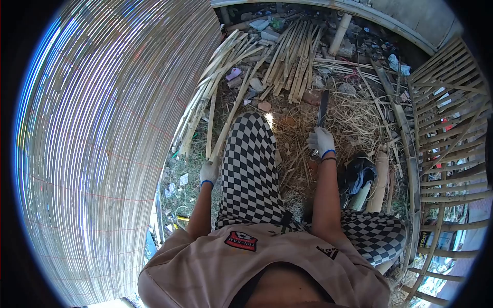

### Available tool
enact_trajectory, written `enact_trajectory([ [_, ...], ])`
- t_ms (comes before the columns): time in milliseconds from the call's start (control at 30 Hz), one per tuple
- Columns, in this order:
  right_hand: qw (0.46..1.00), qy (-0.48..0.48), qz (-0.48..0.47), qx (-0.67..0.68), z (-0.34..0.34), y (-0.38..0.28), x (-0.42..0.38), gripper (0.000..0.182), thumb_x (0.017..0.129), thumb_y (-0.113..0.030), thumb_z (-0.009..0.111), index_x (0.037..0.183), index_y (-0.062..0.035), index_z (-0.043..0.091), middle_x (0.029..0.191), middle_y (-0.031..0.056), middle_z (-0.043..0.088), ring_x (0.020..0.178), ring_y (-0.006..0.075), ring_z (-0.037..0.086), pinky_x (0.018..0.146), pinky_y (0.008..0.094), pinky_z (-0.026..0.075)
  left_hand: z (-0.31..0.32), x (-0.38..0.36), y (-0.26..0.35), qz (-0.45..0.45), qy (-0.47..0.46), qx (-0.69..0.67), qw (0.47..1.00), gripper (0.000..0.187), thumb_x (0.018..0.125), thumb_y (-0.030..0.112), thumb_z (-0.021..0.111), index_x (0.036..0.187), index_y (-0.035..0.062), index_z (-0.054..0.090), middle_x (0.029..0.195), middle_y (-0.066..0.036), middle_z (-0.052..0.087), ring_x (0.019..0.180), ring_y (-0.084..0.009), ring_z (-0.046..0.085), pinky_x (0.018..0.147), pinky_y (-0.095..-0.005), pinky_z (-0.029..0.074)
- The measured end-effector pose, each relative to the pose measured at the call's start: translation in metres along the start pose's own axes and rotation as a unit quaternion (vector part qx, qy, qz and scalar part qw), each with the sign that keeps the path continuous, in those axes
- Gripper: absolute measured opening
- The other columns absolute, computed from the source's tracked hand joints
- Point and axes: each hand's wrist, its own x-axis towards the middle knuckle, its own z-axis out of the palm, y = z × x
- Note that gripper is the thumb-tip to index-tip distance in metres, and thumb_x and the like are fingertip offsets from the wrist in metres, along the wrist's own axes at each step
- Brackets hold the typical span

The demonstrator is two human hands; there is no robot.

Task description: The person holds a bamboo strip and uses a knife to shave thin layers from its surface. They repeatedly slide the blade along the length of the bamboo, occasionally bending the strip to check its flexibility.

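Observation:
My right hand (321, 141), in a white glove with a blue cuff, is closed around the handle of a long dark-bladed knife (323, 110). The blade points away from me, above shavings on the ground. Beside my left knee, my left hand (209, 173), gloved the same way, is closed on the near end of a bamboo strip (229, 122). That strip slants forward and right toward the piled strips. My left fingers are partly hidden from above.
Split bamboo strips (294, 61) lie in a heap ahead. Thin shavings (354, 115) cover the ground at right. A slatted screen (102, 128) rises on the left, and a bamboo fence (447, 128) on the right. Near my right leg are a black bag (356, 173) and a bamboo pole (379, 179).

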Motion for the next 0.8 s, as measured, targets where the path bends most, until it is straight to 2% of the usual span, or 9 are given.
enact_trajectory([
  [267, 0.997, -0.017, -0.074, 0.009, 0.003, -0.038, -0.004, 0.038, 0.103, -0.033, 0.059, 0.128, -0.004, 0.057, 0.094, 0.0105, 0.07, 0.068, 0.0229, 0.072, 0.053, 0.0336, 0.058, -0.104, -0.055, 0.094, 0.148, 0.13, -0.194, 0.961, 0.047, 0.092, 0.046, 0.071, 0.105, 0.0016, 0.075, 0.087, -0.018, 0.074, 0.082, -0.0322, 0.072, 0.078, -0.0426, 0.055],
  [367, 0.988, -0.04, -0.146, -0.004, 0.024, -0.077, -0.025, 0.047, 0.103, -0.037, 0.061, 0.137, -0.0052, 0.056, 0.104, 0.0113, 0.07, 0.069, 0.0204, 0.072, 0.057, 0.0317, 0.059, -0.132, -0.049, 0.16, 0.212, 0.199, -0.123, 0.949, 0.04, 0.088, 0.037, 0.078, 0.107, 0.0016, 0.074, 0.089, -0.016, 0.073, 0.081, -0.0273, 0.071, 0.077, -0.0394, 0.055],
  [400, 0.969, -0.14, -0.182, 0.09, 0.021, -0.08, -0.012, 0.053, 0.102, -0.038, 0.063, 0.143, -0.0059, 0.053, 0.117, 0.0147, 0.067, 0.075, 0.0178, 0.072, 0.061, 0.0295, 0.058, -0.139, -0.046, 0.182, 0.236, 0.193, -0.133, 0.943, 0.039, 0.086, 0.035, 0.079, 0.107, 0.0023, 0.074, 0.091, -0.015, 0.074, 0.082, -0.0275, 0.071, 0.078, -0.039, 0.055],
  [433, 0.947, -0.019, -0.31, -0.083, 0.047, -0.106, -0.041, 0.061, 0.102, -0.037, 0.064, 0.151, -0.0067, 0.045, 0.127, 0.0172, 0.064, 0.086, 0.0174, 0.071, 0.063, 0.0279, 0.058, -0.143, -0.039, 0.205, 0.261, 0.187, -0.143, 0.936, 0.038, 0.085, 0.032, 0.08, 0.108, 0.003, 0.074, 0.093, -0.015, 0.074, 0.083, -0.0276, 0.071, 0.078, -0.0386, 0.055],
  [467, 0.955, -0.041, -0.29, -0.042, 0.064, -0.133, -0.073, 0.069, 0.101, -0.037, 0.066, 0.156, -0.0069, 0.038, 0.133, 0.019, 0.062, 0.094, 0.0184, 0.07, 0.067, 0.028, 0.058, -0.143, -0.027, 0.227, 0.306, 0.186, -0.143, 0.923, 0.037, 0.084, 0.031, 0.081, 0.108, 0.0036, 0.074, 0.093, -0.015, 0.074, 0.083, -0.0279, 0.071, 0.079, -0.0383, 0.055],
  [533, 0.941, -0.102, -0.32, 0.045, 0.086, -0.173, -0.106, 0.072, 0.102, -0.034, 0.065, 0.159, -0.0053, 0.032, 0.125, 0.0138, 0.064, 0.093, 0.0182, 0.07, 0.069, 0.0301, 0.057, -0.142, -0.01, 0.271, 0.386, 0.154, -0.134, 0.9, 0.036, 0.084, 0.03, 0.082, 0.108, 0.0044, 0.074, 0.094, -0.014, 0.074, 0.083, -0.0285, 0.071, 0.079, -0.0379, 0.055],
  [667, 0.886, -0.159, -0.393, 0.189, 0.085, -0.239, -0.109, 0.039, 0.107, -0.025, 0.056, 0.137, -0.0012, 0.051, 0.117, 0.0139, 0.066, 0.085, 0.0216, 0.075, 0.059, 0.0286, 0.059, -0.125, 0.001, 0.359, 0.47, 0.071, -0.135, 0.87, 0.036, 0.084, 0.029, 0.081, 0.11, 0.0048, 0.074, 0.098, -0.015, 0.074, 0.089, -0.0284, 0.071, 0.082, -0.0372, 0.054],
  [700, 0.906, -0.07, -0.374, 0.184, 0.078, -0.255, -0.126, 0.026, 0.108, -0.023, 0.054, 0.122, -0.0015, 0.057, 0.104, 0.0123, 0.069, 0.077, 0.0208, 0.075, 0.054, 0.027, 0.058, -0.119, 0.001, 0.378, 0.477, 0.057, -0.142, 0.866, 0.035, 0.085, 0.028, 0.081, 0.11, 0.0048, 0.073, 0.099, -0.015, 0.074, 0.091, -0.0281, 0.071, 0.084, -0.0372, 0.054],
  [800, 0.877, -0.032, -0.449, 0.171, 0.044, -0.284, -0.117, 0.025, 0.107, -0.024, 0.055, 0.115, -0.0012, 0.061, 0.093, 0.0103, 0.071, 0.071, 0.0166, 0.073, 0.053, 0.0268, 0.056, -0.108, -0.009, 0.424, 0.555, -0.03, -0.159, 0.816, 0.039, 0.086, 0.027, 0.079, 0.117, 0.005, 0.072, 0.11, -0.017, 0.074, 0.101, -0.0287, 0.071, 0.091, -0.0375, 0.053],
])
